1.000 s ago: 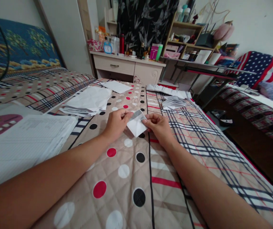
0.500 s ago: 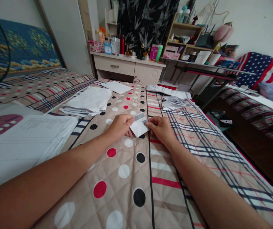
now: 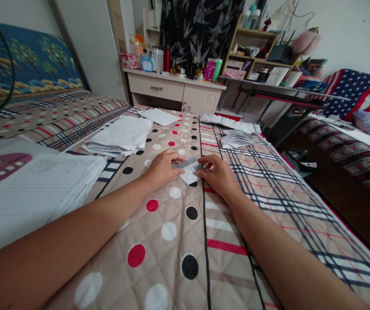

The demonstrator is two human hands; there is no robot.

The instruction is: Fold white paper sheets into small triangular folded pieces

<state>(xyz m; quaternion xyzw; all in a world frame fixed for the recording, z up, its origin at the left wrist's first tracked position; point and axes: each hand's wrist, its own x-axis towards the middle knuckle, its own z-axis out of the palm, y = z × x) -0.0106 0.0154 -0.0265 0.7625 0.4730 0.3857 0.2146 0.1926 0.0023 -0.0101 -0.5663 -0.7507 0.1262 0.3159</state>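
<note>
Opened slightly wider than before, left hand [image 3: 161, 170] and right hand [image 3: 219, 175] loosely hold the folded paper [image 3: 189, 175]; folding seems underway, next calling for even creasing

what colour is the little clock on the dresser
The clock has a bright blue frame and a pale face, seen best in the head view.

No text or numbers legible, faint writing seen on ruled paper [image 3: 39, 189], undeciphered, blue clock [image 3: 147, 63] and magenta box [image 3: 209, 70], markings too small to be read.
</note>
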